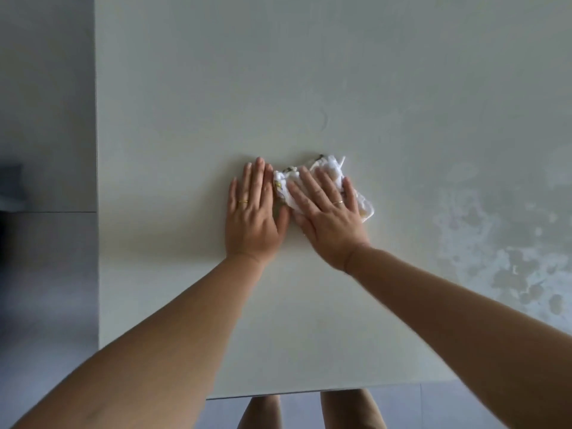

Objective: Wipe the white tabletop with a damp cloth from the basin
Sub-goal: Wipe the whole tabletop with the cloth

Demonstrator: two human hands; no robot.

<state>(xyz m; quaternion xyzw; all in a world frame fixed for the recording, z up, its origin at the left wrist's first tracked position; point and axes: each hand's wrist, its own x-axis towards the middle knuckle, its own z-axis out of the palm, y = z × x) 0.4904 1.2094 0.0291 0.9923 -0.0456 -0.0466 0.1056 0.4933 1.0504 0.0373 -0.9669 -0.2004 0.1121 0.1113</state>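
The white tabletop [309, 72] fills most of the view. A crumpled white cloth [328, 170] with small dark and yellow marks lies near its middle. My right hand [328, 215] presses flat on the cloth with straight, spread fingers. Only the cloth's far and right edges show past the hand. My left hand [252, 212] lies flat on the bare table just left of the cloth, fingers straight and together, its thumb close to my right hand. The basin is not in view.
Wet streaks and blotches [495, 243] cover the right part of the table. The table's left edge [97, 181] borders grey floor tiles [46, 119]. Its near edge [309, 394] runs above my legs [349, 410].
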